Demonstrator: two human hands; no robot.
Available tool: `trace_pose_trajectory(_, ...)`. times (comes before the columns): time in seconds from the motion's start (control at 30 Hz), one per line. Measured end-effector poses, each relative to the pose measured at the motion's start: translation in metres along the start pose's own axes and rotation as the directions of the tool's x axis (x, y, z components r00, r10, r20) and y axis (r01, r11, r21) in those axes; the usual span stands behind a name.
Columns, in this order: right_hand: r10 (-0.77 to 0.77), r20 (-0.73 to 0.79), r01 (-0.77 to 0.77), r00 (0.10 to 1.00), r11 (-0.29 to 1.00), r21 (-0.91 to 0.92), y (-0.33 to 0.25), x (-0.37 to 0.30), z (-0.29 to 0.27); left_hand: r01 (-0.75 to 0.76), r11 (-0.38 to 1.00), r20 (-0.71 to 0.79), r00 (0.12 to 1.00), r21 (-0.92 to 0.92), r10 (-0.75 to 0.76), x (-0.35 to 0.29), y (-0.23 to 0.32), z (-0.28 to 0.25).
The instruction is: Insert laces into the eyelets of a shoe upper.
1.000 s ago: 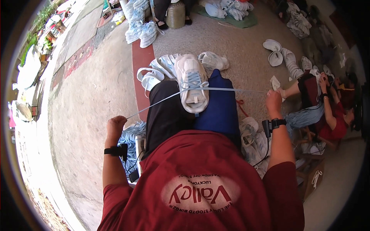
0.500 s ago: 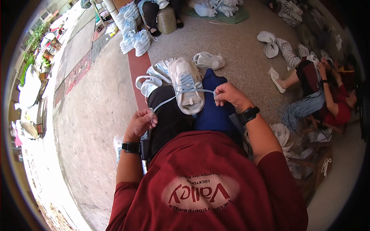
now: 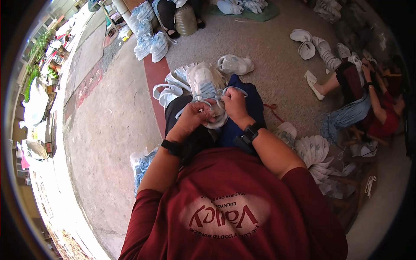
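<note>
A white sneaker [image 3: 203, 82] with pale blue trim lies on my lap, toe pointing away from me. My left hand [image 3: 193, 116] and my right hand [image 3: 234, 104] are close together over its near end. Each pinches part of the white shoelace [image 3: 236, 89], which loops up around my fingers. A black band sits on each wrist. My dark red shirt fills the lower part of the view.
Loose white shoes [image 3: 236, 64] lie on the carpet ahead, and stacks of them [image 3: 149, 43] stand at the back left. A pile of white insoles [image 3: 316, 156] sits at my right. Another person [image 3: 359, 104] sits on the floor at right. A bag of laces [image 3: 143, 164] lies at my left.
My hands were spread wide, pulling the lace taut across the shoe. They have come together over the shoe, and the lace now hangs in loops between my fingers.
</note>
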State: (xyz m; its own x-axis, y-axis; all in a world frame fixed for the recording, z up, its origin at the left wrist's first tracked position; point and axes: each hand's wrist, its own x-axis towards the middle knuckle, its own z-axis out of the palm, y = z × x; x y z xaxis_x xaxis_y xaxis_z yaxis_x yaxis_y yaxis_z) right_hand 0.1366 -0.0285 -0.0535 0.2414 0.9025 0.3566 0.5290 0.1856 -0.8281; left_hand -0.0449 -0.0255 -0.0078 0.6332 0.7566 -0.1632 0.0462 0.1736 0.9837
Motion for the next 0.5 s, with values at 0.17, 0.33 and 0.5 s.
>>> trace_pose_trajectory(0.17,0.007,-0.039,-0.006,0.999,1.0,0.025,0.003,-0.002,0.01,-0.007,1.0,-0.014,1.0,0.009,0.007,0.0,-0.001,0.001)
trace_pose_trajectory(0.33,0.032,0.048,-0.031,0.998,0.999,-0.021,0.0,0.001,0.007,-0.018,1.0,-0.085,0.996,0.015,0.019,-0.001,0.003,0.007)
trace_pose_trajectory(0.5,0.048,0.046,-0.042,0.998,0.993,-0.111,-0.012,-0.004,0.002,0.049,0.969,-0.306,0.952,0.243,0.029,0.009,-0.003,0.015)
